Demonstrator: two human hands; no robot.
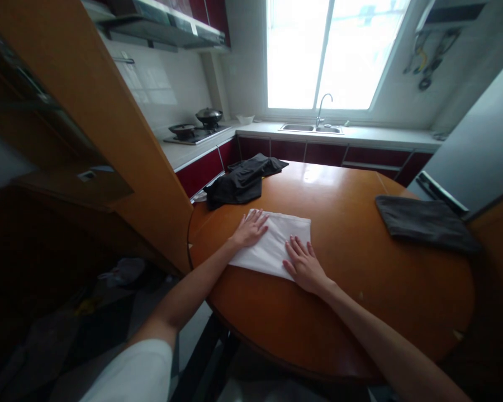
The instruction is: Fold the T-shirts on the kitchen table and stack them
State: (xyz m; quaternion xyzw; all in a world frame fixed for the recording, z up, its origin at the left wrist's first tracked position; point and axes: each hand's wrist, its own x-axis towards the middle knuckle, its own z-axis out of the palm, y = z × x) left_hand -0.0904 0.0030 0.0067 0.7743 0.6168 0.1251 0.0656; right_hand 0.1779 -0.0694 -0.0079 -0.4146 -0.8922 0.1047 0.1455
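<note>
We see both hands lying flat, fingers spread wide, on a folded white cloth [274, 245] that rests on the round wooden worktop [360, 290] near its front-left edge; the left hand [250, 229] presses the cloth's far-left corner, and the right hand [304, 267] covers its near-right edge, neither one gripping anything, both simply palm-down on the fabric; the cloth already lies as a neat rectangle with straight edges, so we judge the folding well advanced, with perhaps a last fold or a smoothing pass left, though we cannot tell how many layers it has; a crumpled black garment [241, 181] sits at the far-left rim of the worktop, well apart from the hands and plainly unfolded, so we judge it as work not yet done; a dark grey folded cloth [423, 223] lies flat at the right side, well apart too, and looks finished; beyond the worktop we see a counter with a gas hob carrying a wok [209, 116] and a pan [182, 130], a sink [312, 128] with its tap under a bright window [331, 50], and red cabinet fronts below.
</note>
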